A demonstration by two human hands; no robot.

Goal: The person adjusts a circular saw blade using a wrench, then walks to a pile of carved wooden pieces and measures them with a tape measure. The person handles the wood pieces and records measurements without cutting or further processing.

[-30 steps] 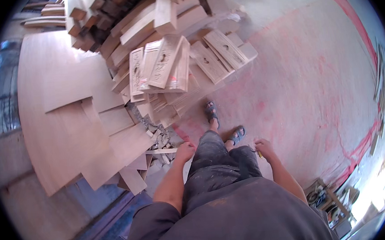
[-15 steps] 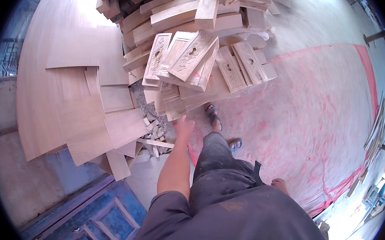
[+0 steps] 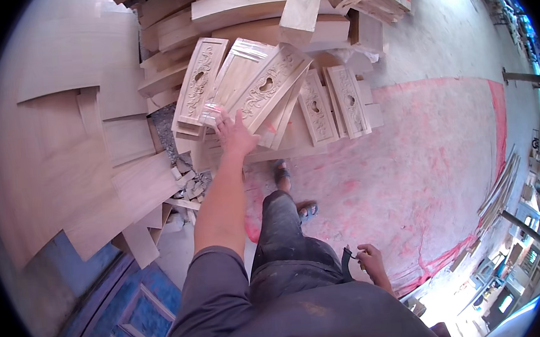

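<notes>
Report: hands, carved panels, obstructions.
Left hand open, apparently touching near end of stacked carved wooden panels. Right hand by dark strap, fingers partly curled, contents unclear. Possible trip hazard: wood offcuts heaped at left.

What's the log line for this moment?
left hand: spread over carved panels | right hand: near dark strap, grip unclear | nearby: scraps

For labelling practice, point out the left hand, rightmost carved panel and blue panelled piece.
Left hand [image 3: 236,137], head view: its back.
Rightmost carved panel [image 3: 354,115], head view: face below its hole.
Blue panelled piece [image 3: 143,311], head view: flat section.
</notes>
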